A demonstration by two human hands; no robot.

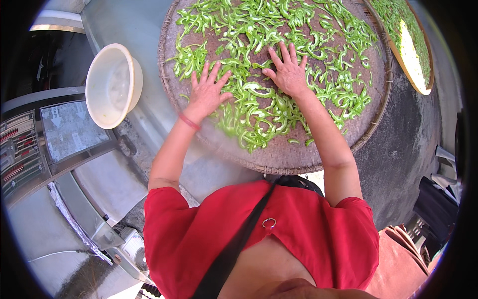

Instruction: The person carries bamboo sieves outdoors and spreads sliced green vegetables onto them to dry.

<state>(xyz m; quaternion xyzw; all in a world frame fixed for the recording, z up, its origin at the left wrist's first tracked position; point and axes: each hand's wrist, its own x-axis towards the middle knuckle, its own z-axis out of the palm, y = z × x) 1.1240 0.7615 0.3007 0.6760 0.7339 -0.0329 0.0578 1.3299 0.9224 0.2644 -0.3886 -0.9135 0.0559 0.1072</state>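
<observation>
Thin, curved green vegetable slices [249,89] with pale insides lie scattered over a large round woven bamboo tray [239,155]. On the tray's left part, my left hand [206,94] rests palm down on the slices, its fingers spread; a reddish band circles that wrist. My right hand [288,72] is near the middle of the tray, also palm down with fingers apart, touching slices. Neither hand grips anything that shows. The slices lie thickest between and beyond my hands, and brown tray surface shows through in patches. Whatever is under the palms is hidden.
A cream plastic basin [110,87] stands left of the tray, tilted in view. Another round tray [398,50] with finer green pieces sits at the far right. Dark grey ground [403,149] lies on the right. An air-conditioner unit [134,249] shows at lower left.
</observation>
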